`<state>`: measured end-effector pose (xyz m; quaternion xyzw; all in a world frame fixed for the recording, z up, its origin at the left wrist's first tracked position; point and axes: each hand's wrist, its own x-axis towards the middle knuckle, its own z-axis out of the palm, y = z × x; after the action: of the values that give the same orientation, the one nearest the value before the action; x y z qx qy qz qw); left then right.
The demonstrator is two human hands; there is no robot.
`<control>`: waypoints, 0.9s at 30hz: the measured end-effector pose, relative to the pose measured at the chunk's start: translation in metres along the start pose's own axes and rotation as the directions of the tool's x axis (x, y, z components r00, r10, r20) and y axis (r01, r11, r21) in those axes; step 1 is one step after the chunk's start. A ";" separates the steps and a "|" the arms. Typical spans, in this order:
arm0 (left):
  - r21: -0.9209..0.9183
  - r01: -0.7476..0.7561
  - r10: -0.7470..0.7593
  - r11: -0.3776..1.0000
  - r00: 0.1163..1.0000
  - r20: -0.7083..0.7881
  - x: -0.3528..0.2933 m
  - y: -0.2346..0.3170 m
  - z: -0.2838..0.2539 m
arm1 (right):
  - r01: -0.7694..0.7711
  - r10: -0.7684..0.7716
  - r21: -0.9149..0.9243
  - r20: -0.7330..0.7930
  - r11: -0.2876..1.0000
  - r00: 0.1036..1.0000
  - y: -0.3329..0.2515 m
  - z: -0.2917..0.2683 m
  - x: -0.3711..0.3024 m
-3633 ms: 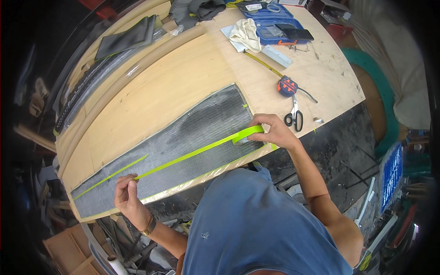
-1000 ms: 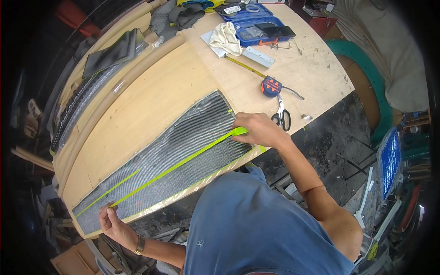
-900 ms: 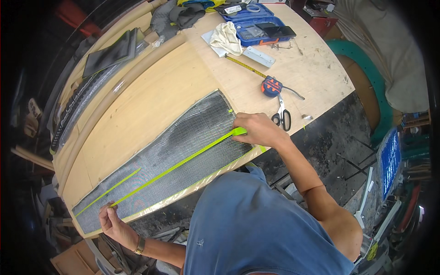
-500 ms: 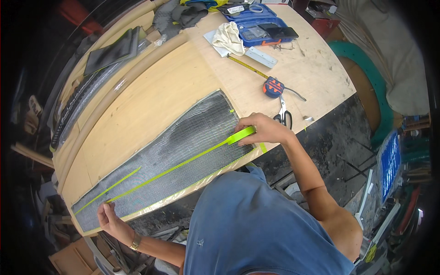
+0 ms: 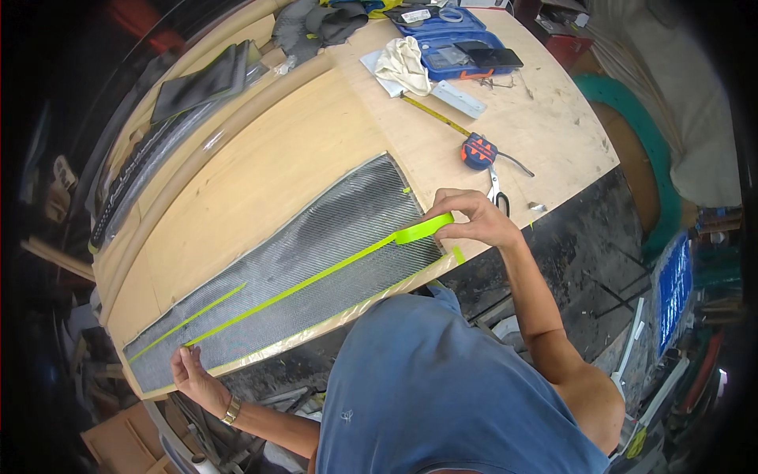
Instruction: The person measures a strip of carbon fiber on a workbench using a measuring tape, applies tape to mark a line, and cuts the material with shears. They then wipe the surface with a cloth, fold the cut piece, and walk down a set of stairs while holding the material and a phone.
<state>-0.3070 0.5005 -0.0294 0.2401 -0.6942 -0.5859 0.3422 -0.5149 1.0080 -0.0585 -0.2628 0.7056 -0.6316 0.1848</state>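
Observation:
A dark woven carbon-fibre sheet (image 5: 316, 229) lies along the near edge of the wooden table. My right hand (image 5: 482, 220) grips a roll of bright green masking tape (image 5: 425, 229) above the sheet's right end. From the roll, a long strip of tape (image 5: 292, 291) stretches leftward over the sheet. My left hand (image 5: 189, 371) pinches its far end between thumb and fingers, near the sheet's narrow left part. A shorter green strip (image 5: 197, 314) lies stuck on the weave beyond it. Whether the long strip touches the sheet along its length, I cannot tell.
Past my right hand lie scissors (image 5: 495, 189), a tape measure (image 5: 478, 151) with its blade out and a metal plate (image 5: 459, 99). Farther back are a white cloth (image 5: 403, 67) and an open blue case (image 5: 462, 55). A long cardboard tube (image 5: 213, 141) runs along the left.
The long tape strip has turned to show more of its flat face, and the roll is tilted differently in my right hand. My left hand keeps its pinch. The whole view has shifted slightly.

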 end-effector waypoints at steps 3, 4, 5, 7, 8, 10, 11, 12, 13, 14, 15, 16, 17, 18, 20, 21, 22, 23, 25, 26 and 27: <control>0.001 -0.003 0.003 1.000 1.000 0.009 0.000 -0.003 -0.007 | -0.016 0.016 -0.014 -0.013 1.000 1.000 -0.003 -0.001 0.001; 0.000 -0.004 0.004 1.000 1.000 0.005 0.000 -0.002 -0.007 | -0.023 0.023 -0.020 -0.019 1.000 1.000 -0.003 -0.001 0.001; 0.001 -0.004 0.004 1.000 1.000 -0.001 0.000 -0.001 -0.008 | -0.022 0.022 -0.014 -0.017 1.000 1.000 -0.003 -0.001 0.001; -0.001 -0.001 0.001 1.000 1.000 -0.008 -0.001 -0.001 -0.009 | -0.022 0.022 -0.005 -0.016 1.000 1.000 -0.001 -0.002 0.000; -0.002 -0.002 0.002 1.000 1.000 -0.006 -0.001 0.000 -0.008 | -0.025 0.025 -0.002 -0.018 1.000 1.000 -0.001 -0.002 0.000; -0.004 -0.003 0.003 1.000 1.000 -0.003 -0.002 0.003 -0.007 | -0.033 0.034 0.004 -0.022 0.999 0.999 -0.001 -0.002 0.000; -0.002 -0.007 0.007 1.000 1.000 -0.022 -0.003 0.005 -0.004 | -0.028 0.027 -0.011 -0.022 1.000 0.999 -0.001 -0.002 0.000; 0.001 -0.012 0.012 1.000 0.999 -0.042 -0.005 0.009 0.002 | -0.021 0.021 -0.026 -0.022 0.999 1.000 -0.001 -0.001 0.000; 0.003 -0.016 0.017 1.000 0.998 -0.061 -0.005 0.010 0.006 | -0.015 0.014 -0.042 -0.023 0.999 1.000 -0.002 -0.001 0.001; 0.004 -0.016 0.016 1.000 0.998 -0.060 -0.005 0.010 0.006 | -0.020 0.019 -0.053 -0.020 0.998 1.000 -0.002 0.000 0.001; 0.008 -0.017 0.017 1.000 0.998 -0.059 -0.005 0.011 0.005 | -0.023 0.022 -0.063 -0.016 0.998 1.000 -0.002 0.001 0.002; 0.011 -0.017 0.018 1.000 0.998 -0.059 -0.006 0.011 0.004 | -0.027 0.026 -0.072 -0.012 0.997 1.000 -0.001 0.001 0.002; 0.011 -0.018 0.018 1.000 0.998 -0.058 -0.006 0.012 0.005 | -0.026 0.025 -0.078 -0.011 0.997 1.000 0.000 0.001 0.002; 0.010 -0.018 0.018 1.000 0.998 -0.058 -0.006 0.013 0.005 | -0.025 0.025 -0.084 -0.009 0.996 1.000 0.001 0.001 0.002; 0.007 -0.019 0.020 1.000 0.998 -0.052 -0.006 0.012 0.005 | -0.015 0.015 -0.108 -0.003 0.994 1.000 0.001 0.002 0.002; 0.005 -0.021 0.021 1.000 0.999 -0.045 -0.006 0.011 0.004 | -0.005 0.006 -0.126 0.002 0.992 1.000 0.000 0.002 0.003; 0.003 -0.023 0.023 1.000 0.999 -0.039 -0.005 0.011 0.004 | 0.005 -0.004 -0.144 0.007 0.990 1.000 0.000 0.002 0.003; 0.003 -0.024 0.025 1.000 0.999 -0.036 -0.006 0.011 0.004 | -0.003 0.004 -0.148 0.008 0.989 1.000 0.000 0.002 0.003; 0.003 -0.028 0.028 1.000 0.999 -0.028 -0.006 0.012 0.004 | -0.018 0.020 -0.156 0.010 0.988 1.000 0.001 0.002 0.003; 0.004 -0.028 0.028 1.000 0.999 -0.015 -0.005 0.009 0.000 | -0.017 0.018 -0.153 0.010 0.988 1.000 0.000 0.001 0.003; 0.005 -0.028 0.028 1.000 1.000 -0.003 -0.003 0.007 -0.003 | -0.015 0.017 -0.150 0.011 0.989 1.000 0.000 0.001 0.003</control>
<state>-0.3018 0.5021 -0.0231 0.2319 -0.6986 -0.5789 0.3507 -0.5162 1.0055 -0.0582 -0.2744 0.7521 -0.5735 0.1738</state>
